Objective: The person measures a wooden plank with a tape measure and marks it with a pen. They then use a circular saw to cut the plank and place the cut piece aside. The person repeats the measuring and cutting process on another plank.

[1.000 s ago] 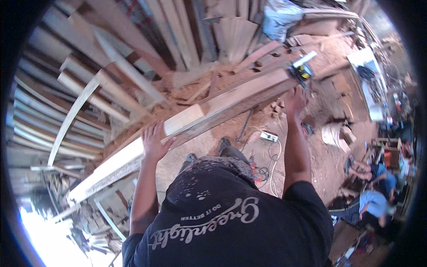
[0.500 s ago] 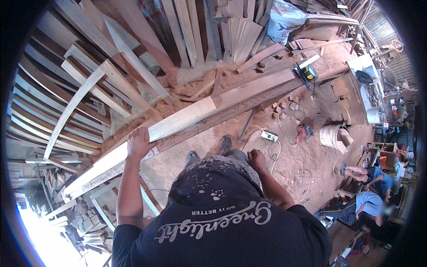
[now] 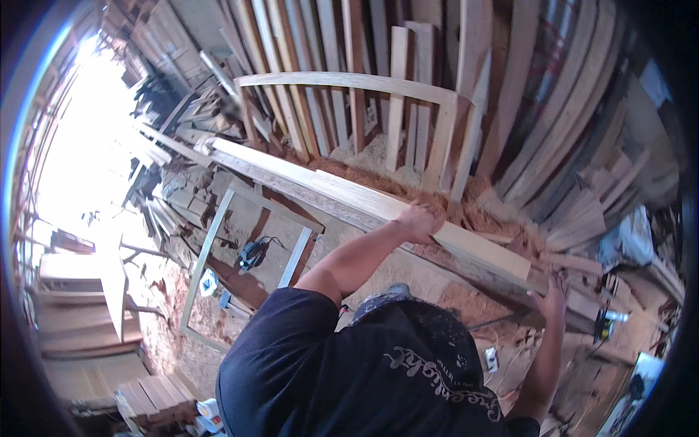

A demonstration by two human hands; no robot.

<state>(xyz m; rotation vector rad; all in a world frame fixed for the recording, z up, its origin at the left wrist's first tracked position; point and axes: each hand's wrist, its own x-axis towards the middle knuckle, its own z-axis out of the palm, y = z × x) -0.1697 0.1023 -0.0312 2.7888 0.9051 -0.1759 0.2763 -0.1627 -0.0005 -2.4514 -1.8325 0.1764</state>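
A pale board [image 3: 480, 251] lies on a longer, weathered beam [image 3: 269, 176] running diagonally across the view. My left hand [image 3: 419, 221] rests over the middle of the pale board, fingers curled round its far edge. Farther right, my right hand [image 3: 551, 293] grips the board near its right end, with the fingertips partly hard to see. Beyond that end sits a black and yellow power tool [image 3: 603, 326], untouched by either hand.
Several long planks [image 3: 353, 109] stand along the far side, crossed by a curved strip [image 3: 342, 81]. A wooden frame [image 3: 191, 284] lies left, around a dark power tool [image 3: 253, 251]. Stacked boards [image 3: 80, 326] are at lower left, cables [image 3: 499, 342] on the floor at right.
The view has swung left toward the bright opening. My right hand left the board, hung low half a second ago, and now grips it again. My left hand sits at the middle of the pale board.
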